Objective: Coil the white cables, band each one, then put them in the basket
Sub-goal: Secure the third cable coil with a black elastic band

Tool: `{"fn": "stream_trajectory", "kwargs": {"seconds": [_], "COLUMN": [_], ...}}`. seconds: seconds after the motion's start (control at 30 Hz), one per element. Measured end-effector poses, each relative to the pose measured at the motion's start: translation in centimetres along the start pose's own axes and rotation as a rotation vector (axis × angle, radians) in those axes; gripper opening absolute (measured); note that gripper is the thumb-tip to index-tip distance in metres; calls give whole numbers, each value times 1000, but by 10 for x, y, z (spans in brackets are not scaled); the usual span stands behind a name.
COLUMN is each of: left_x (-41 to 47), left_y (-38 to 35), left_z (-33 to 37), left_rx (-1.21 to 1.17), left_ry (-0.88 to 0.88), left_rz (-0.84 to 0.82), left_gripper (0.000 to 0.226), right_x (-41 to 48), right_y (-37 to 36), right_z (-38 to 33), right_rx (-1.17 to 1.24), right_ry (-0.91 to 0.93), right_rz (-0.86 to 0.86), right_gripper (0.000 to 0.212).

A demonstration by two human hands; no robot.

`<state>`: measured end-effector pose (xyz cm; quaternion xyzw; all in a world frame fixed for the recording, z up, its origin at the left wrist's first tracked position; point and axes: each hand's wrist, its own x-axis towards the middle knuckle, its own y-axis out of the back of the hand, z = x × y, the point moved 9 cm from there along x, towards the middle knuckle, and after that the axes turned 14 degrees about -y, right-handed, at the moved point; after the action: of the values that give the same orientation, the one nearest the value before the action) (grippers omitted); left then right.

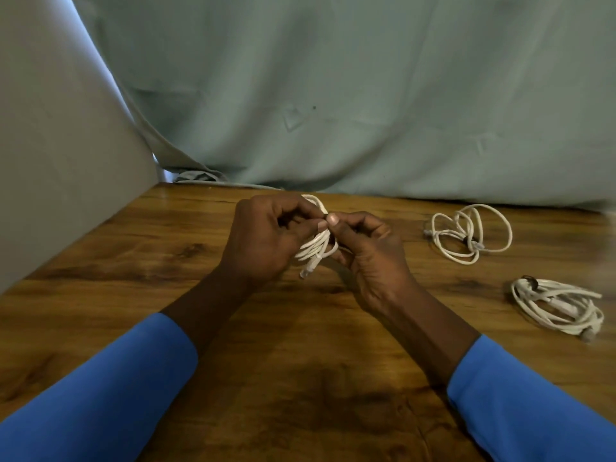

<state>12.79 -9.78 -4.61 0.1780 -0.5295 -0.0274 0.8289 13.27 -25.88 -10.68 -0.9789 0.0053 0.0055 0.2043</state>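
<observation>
Both arms reach forward from the lower corners and converge toward the middle. The forearms are bare from the wrists back to where the left sleeve [100, 395] and the right sleeve [533, 411], both blue, end. The left hand [263, 238] shows its back, knuckles up, with the fingers curled inward round a coiled white cable [316, 245]. The right hand [370, 261] faces it, its back also toward the camera. Its thumb [333, 221] is raised with the nail showing and pinches the top of the same coil against curled fingers. The hands meet at the fingertips, with the wrists well apart.
</observation>
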Motion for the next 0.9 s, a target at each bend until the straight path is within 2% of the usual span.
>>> {"fn": "stream_trajectory", "kwargs": {"seconds": [0.17,0.3,0.4,0.53,0.73,0.9], "left_x": [4,7,9,14,16,12], "left_y": [0,-10,-20,-21,-19,-15], "left_z": [13,32,32,26,18,-8], "left_rx": [162,439,491,484,425,241], "left_ry": [-139,-343,-386,-318,-193,53], "left_rz": [-31,-115,-179,-214,-182,-124], "left_gripper": [11,8,10,7,7,11], "right_x": [-4,-2,0,0,-5,-7], "right_y": [-1,2,6,11,12,11], "right_z": [-5,3,9,7,-9,-15], "right_rx": [-44,58,105,100,-147,-277], "right_ry": [28,-20,-38,15,241,322], "right_rz": [-41,58,128,164,244,268], "right_gripper": [18,19,18,18,19,17]}}
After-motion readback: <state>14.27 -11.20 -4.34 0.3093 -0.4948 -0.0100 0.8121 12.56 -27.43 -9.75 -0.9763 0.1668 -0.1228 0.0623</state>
